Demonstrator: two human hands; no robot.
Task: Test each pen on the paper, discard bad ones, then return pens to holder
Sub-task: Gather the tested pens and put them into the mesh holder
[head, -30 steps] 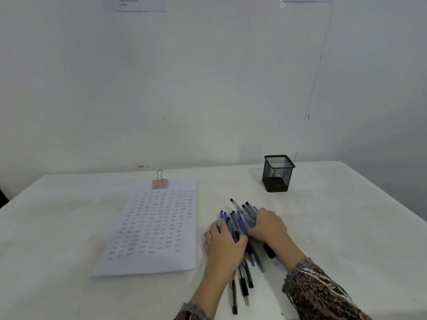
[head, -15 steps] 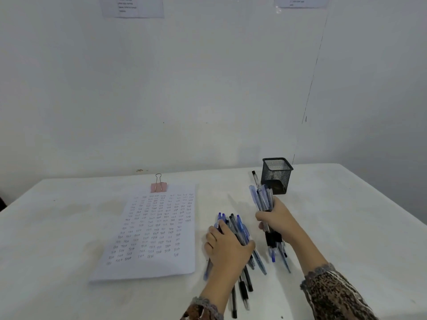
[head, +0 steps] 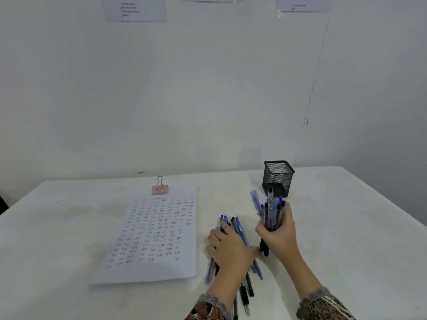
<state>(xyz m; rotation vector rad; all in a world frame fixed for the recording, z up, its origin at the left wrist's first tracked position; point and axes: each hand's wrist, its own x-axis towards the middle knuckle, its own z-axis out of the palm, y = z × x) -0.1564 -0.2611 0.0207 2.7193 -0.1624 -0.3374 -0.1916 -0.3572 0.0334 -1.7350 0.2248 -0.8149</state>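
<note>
**Blue and black, gathered in two lots**

Clenched upright in the fingers of the right hand (head: 278, 236): one bundle of pens (head: 270, 210), just in front of the black mesh holder (head: 278, 179). Grasped under the curled fingers of the left hand (head: 231, 249): the loose pens (head: 239, 227), flat on the white surface (head: 69, 239) beside the marked paper (head: 157, 269).

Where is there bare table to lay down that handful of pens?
Bare table lies right of the mesh holder and the right hand gripping a pen bundle, out to the edge, and left of the paper. Crowded: between paper and right hand, where the left hand rests on loose pens.
</note>
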